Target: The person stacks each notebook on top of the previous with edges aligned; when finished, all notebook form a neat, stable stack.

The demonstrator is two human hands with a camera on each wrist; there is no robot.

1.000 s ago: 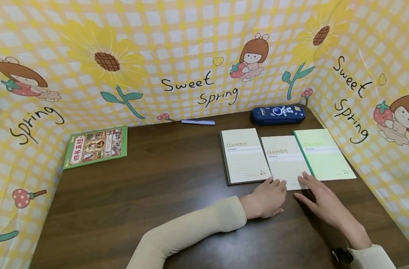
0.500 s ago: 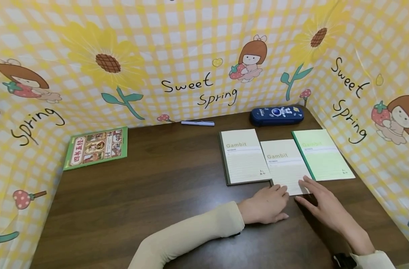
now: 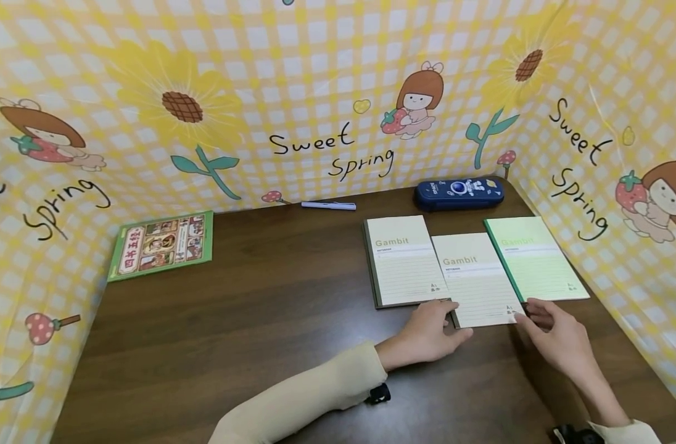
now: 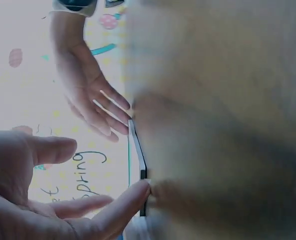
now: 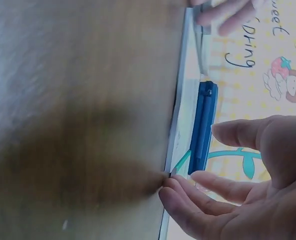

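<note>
Three "Gambit" notebooks lie in a row on the right side of the table in the head view. The middle notebook (image 3: 477, 277) sits a little nearer the front than the dark-spined notebook (image 3: 404, 259) and the green-spined notebook (image 3: 538, 259). At the middle one's lower left corner is my left hand (image 3: 427, 333), a fingertip touching its edge and the thumb spread away. My right hand (image 3: 560, 336) is at its lower right corner, fingers bent slightly. In the right wrist view the right fingertips (image 5: 168, 190) meet the notebook's edge; the thumb stands apart.
A navy pencil case (image 3: 459, 193) lies behind the notebooks. Left of it is a pale lilac pen (image 3: 329, 205), and a green-bordered book (image 3: 161, 245) lies at the far left of the table (image 3: 249, 320). A checked cloth (image 3: 293, 74) walls the back and sides.
The middle notebook has slid slightly toward the front. My hands have moved apart, from its front edge out to its two lower corners.
</note>
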